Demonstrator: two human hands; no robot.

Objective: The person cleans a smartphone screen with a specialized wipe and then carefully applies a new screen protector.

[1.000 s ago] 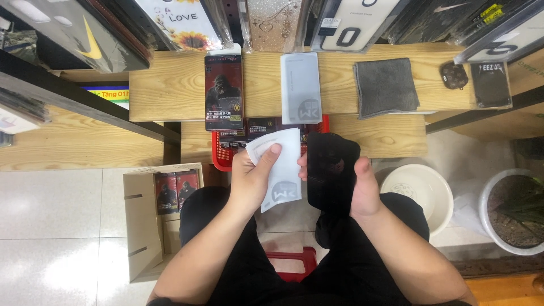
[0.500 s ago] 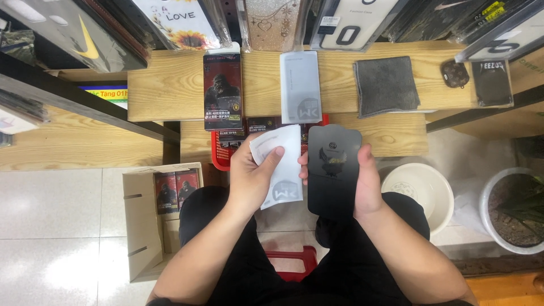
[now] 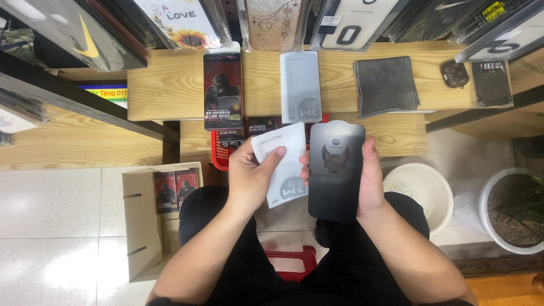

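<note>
My left hand (image 3: 252,175) holds a white translucent sleeve (image 3: 286,167) over my lap, thumb on its upper face. My right hand (image 3: 368,178) grips a black rectangular screen-protector sheet (image 3: 335,170) with a pale emblem, held upright and facing me, its left edge beside the white sleeve. Both hands sit just in front of the wooden counter (image 3: 170,85).
On the counter lie a dark printed box (image 3: 222,90), a pale grey packet (image 3: 300,86), a grey cloth (image 3: 386,85) and small dark items (image 3: 492,83). A cardboard box (image 3: 141,226) stands at my left, a white bucket (image 3: 422,190) and plant pot (image 3: 510,209) at my right.
The black sheet has turned from dark and edge-blurred to flat facing me, raised slightly in my right hand. The white sleeve has shifted a little left, apart from it.
</note>
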